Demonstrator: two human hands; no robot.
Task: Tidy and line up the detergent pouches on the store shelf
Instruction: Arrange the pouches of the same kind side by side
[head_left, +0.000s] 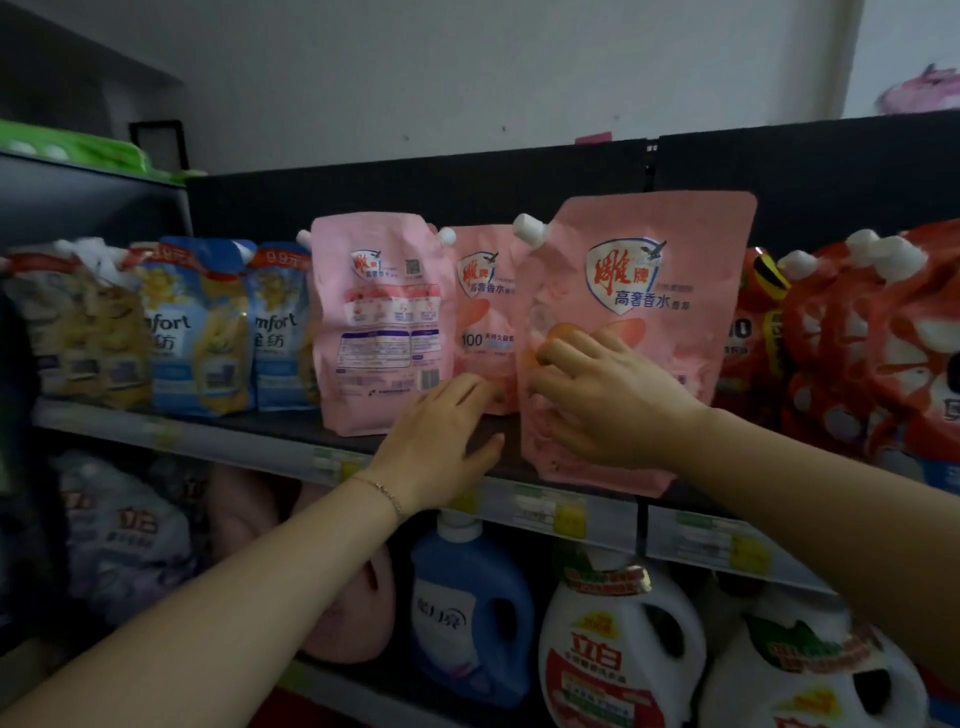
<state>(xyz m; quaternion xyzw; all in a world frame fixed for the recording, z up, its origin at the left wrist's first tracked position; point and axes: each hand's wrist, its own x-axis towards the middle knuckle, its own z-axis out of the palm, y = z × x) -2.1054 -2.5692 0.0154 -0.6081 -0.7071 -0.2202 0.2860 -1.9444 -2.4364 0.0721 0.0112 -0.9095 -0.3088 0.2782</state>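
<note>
- Here, on the upper shelf: three pink pouches upright in a loose row, with blue pouches to the left and red pouches to the right.
- Grips the big pink pouch with the right hand: fingers curled at its left edge, palm against the printed front, thumb low on the bag.
- Big pink pouch: nearest of the three, upright at the front lip of the shelf, label facing out, white spout cap at its top left corner.
- Reaches with the left hand toward the middle pink pouch: fingers fairly straight and relaxed, tips touching its lower right corner, thumb spread over the shelf board, nothing held.
- Middle pink pouch: farther back, its right side hidden behind the big one, label facing out.
- Left pink pouch: turned round, back print with barcode facing out, just beside the middle one and nearer the front edge.
- Thin bracelet on the left wrist.
- Along the front strip of the shelf: blurred price labels.
- On the level below: a blue bottle and a white bottle side by side, more pouches in shadow to the left.
</note>
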